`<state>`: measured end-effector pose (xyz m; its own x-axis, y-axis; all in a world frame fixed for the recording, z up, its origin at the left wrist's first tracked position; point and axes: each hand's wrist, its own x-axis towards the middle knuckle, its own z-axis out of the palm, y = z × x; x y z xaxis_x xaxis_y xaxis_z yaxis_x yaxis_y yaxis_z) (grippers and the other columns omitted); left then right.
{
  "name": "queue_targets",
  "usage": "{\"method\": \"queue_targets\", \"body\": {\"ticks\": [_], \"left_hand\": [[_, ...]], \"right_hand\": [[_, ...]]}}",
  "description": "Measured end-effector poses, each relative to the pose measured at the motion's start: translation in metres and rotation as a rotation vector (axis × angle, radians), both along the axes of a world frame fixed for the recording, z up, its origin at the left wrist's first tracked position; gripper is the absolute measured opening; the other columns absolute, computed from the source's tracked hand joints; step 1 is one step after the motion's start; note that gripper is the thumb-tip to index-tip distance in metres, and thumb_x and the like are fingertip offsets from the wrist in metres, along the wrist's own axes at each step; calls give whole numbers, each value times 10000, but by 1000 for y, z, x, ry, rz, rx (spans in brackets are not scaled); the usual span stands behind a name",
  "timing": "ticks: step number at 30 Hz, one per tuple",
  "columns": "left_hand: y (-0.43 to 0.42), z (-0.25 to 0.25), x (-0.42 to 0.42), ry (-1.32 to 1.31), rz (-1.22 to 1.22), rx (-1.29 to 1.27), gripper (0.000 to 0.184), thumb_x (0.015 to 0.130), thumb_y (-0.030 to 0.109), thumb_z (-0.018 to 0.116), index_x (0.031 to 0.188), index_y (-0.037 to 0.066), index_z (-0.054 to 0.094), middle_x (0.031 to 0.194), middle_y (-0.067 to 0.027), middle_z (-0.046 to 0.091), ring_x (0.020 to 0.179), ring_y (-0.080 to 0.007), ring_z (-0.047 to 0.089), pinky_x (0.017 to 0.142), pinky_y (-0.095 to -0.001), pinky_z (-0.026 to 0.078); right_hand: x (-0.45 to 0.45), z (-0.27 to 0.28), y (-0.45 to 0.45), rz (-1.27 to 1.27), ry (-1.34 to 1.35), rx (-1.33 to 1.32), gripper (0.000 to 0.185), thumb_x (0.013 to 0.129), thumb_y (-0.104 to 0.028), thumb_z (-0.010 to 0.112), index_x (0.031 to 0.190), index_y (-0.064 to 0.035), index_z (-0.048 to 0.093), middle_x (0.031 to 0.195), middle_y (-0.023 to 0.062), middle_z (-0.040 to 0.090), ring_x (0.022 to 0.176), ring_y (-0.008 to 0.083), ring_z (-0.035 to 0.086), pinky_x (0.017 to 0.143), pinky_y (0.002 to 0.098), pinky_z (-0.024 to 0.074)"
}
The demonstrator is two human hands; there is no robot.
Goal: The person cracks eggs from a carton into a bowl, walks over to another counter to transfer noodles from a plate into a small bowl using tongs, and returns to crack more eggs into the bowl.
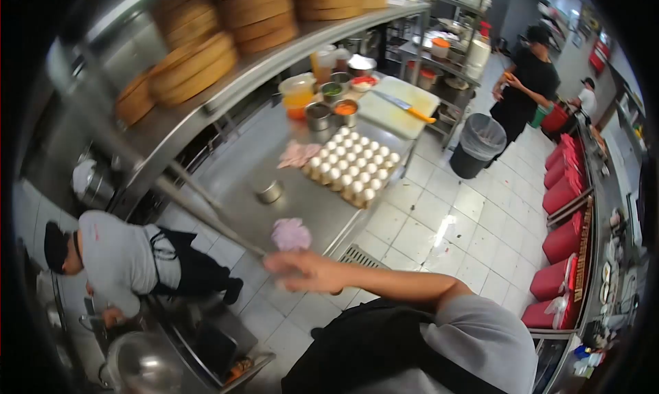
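Note:
My right hand (305, 270) reaches across from the right, slightly blurred, its fingers stretched out and apart with nothing visible in them. It is by the near edge of a steel worktable (240, 181), close to a crumpled pinkish-purple cloth (292, 235). Farther along the table are a small metal cup (270, 191) and a second pink cloth (298, 154). A tray of white eggs (351, 166) sits along the table's right side. My left hand is out of view.
Behind the eggs stand metal containers (318, 117), an orange-filled tub (297, 95) and a cutting board (391, 109) with a knife (405, 107). Bamboo steamers (257, 16) line the overhead shelf. One person (130, 257) bends at left; another (532, 82) stands beyond a bin (478, 145).

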<state>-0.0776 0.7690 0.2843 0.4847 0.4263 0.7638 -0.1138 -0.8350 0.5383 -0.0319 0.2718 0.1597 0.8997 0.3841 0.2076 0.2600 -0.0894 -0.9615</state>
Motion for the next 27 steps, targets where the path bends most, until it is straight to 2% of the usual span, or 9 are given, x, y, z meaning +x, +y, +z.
{"method": "queue_targets", "body": {"ticks": [1, 2, 3, 4, 9, 12, 14, 18, 27], "left_hand": [[66, -90, 30, 143, -361, 85, 236, 921, 70, 597, 1141, -13, 590, 1101, -175, 617, 916, -257, 586, 782, -382, 506], [-50, -129, 45, 147, -694, -25, 326, 979, 179, 537, 1235, -18, 573, 1076, -132, 646, 938, -223, 637, 826, -336, 529], [-119, -173, 55, 378, -810, -549, 289, 976, 186, 567, 1113, -66, 601, 1000, -160, 651, 898, -204, 650, 821, -322, 540], [-247, -158, 45, 612, -604, -164, 237, 963, 189, 585, 1044, -32, 615, 870, -96, 644, 798, -171, 596, 746, -303, 497], [-514, -200, 49, 1011, -1005, -83, 237, 951, 193, 609, 900, -38, 600, 673, -76, 504, 696, -138, 462, 681, -302, 437], [-572, -201, 65, 1094, -990, -154, 311, 964, 262, 593, 1003, -46, 596, 876, -154, 619, 767, -231, 526, 729, -380, 459], [-584, -227, 91, 1074, -913, -398, 347, 962, 259, 603, 1117, -49, 566, 999, -166, 615, 864, -241, 560, 790, -371, 475], [-629, -181, 116, 977, -807, -987, 290, 950, 227, 622, 1116, -9, 591, 1038, -76, 610, 903, -172, 594, 765, -310, 501], [-746, -163, 207, 826, -702, -1155, 413, 948, 209, 631, 1270, -34, 546, 1187, -130, 602, 1061, -203, 602, 851, -343, 521]], "right_hand": [[-26, -18, -23, 135, 202, 110, 749, 948, -374, 630, 1498, -27, 258, 1487, 224, 375, 1333, 370, 425, 1070, 439, 402], [-51, -35, -47, 113, 203, 111, 749, 948, -374, 630, 1498, -27, 258, 1487, 224, 375, 1333, 370, 425, 1070, 439, 402], [-74, -52, -72, 69, 257, 140, 780, 951, -426, 611, 1514, -51, 223, 1494, 210, 369, 1327, 360, 435, 1052, 440, 422], [-93, -66, -95, 25, 313, 174, 811, 954, -479, 592, 1529, -74, 188, 1501, 196, 364, 1320, 350, 444, 1034, 442, 443], [-152, -100, -235, -317, 568, 496, 809, 965, -518, 546, 1539, -102, 158, 1467, 172, 400, 1212, 325, 541, 996, 425, 474], [-155, -108, -333, -366, 625, 631, 642, 975, -474, 554, 1450, -73, 395, 1302, 106, 574, 1132, 237, 590, 894, 383, 521], [-130, -130, -399, -700, 292, -90, 455, 969, -372, 589, 1285, -44, 573, 1127, 102, 675, 1050, 199, 628, 815, 371, 535], [-34, -138, -526, -1068, 104, -506, 352, 887, -237, 646, 1162, -18, 632, 1018, 212, 686, 913, 337, 666, 841, 419, 521], [136, -197, -664, -951, -18, -1033, 471, 838, -160, 632, 1275, -14, 533, 1043, 215, 560, 976, 400, 543, 909, 468, 445]]}}
